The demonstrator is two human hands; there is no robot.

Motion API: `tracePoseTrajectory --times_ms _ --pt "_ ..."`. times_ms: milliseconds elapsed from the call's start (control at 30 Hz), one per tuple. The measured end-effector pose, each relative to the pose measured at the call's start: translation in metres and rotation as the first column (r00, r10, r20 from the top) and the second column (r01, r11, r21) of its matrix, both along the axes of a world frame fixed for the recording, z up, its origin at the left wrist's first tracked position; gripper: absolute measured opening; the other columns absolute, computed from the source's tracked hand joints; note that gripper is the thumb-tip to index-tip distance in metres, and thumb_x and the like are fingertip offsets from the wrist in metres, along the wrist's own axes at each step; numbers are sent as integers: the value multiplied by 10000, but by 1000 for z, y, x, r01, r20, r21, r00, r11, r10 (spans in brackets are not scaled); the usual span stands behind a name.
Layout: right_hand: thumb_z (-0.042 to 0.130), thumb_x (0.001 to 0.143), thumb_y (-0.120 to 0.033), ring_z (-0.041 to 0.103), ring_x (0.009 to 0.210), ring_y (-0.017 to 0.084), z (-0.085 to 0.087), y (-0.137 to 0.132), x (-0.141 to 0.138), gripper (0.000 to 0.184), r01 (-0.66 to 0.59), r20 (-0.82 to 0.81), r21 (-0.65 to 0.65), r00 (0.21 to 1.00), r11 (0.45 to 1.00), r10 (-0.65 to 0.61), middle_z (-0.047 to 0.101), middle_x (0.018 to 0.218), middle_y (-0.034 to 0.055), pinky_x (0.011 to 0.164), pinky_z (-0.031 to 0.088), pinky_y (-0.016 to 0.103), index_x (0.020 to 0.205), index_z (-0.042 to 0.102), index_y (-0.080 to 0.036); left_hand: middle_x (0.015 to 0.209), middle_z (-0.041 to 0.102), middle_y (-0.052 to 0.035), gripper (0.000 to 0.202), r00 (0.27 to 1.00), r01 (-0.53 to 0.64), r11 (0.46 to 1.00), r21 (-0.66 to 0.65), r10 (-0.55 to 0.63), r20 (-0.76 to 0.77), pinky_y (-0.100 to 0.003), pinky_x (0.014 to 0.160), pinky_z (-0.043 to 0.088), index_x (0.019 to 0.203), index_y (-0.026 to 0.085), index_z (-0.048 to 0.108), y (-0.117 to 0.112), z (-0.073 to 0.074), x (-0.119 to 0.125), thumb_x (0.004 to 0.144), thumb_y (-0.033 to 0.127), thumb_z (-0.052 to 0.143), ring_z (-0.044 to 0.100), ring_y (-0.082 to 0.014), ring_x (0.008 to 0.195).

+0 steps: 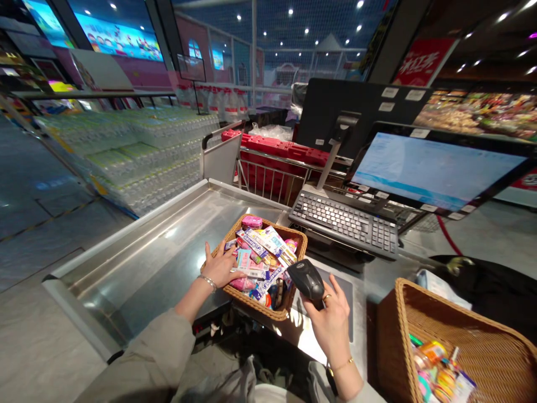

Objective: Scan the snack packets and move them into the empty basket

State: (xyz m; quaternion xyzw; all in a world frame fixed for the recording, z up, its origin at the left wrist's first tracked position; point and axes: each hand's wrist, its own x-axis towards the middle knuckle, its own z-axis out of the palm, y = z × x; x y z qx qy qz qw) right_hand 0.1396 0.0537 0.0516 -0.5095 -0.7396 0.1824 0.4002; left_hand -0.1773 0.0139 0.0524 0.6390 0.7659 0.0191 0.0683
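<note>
A wicker basket [300,246] full of small colourful packaged sweets [255,252] sits on the metal counter in front of me. My left hand [220,267] lies over the basket's left rim, its fingers spread and fingertips among the packets. Whether it presses on a packet with a barcode is hard to tell. In my right hand [329,313] is a black barcode scanner [308,279], gripped by its handle. The scanner's head points left, over the basket's right edge.
A black keyboard [346,221] and a lit monitor [436,168] stand beyond the basket. A larger wicker basket [482,336] with several packaged items is at the right. The metal counter [168,252] has a raised rim. Behind it stand a shopping cart [268,176] and stacked bottles [138,151].
</note>
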Motion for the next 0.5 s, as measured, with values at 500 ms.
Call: tracePoseTrajectory --times_ms 500 --pt "627 755 -402 440 1302 334 1 3 4 264 -21 -5 -1 1000 1000 21 695 1125 90 1032 350 553 923 716 -219 1473 468 -37 420 998 -27 995 -95 33 56 -781 922 -226 705 251 711 4 7 5 839 605 528 159 -453 1437"
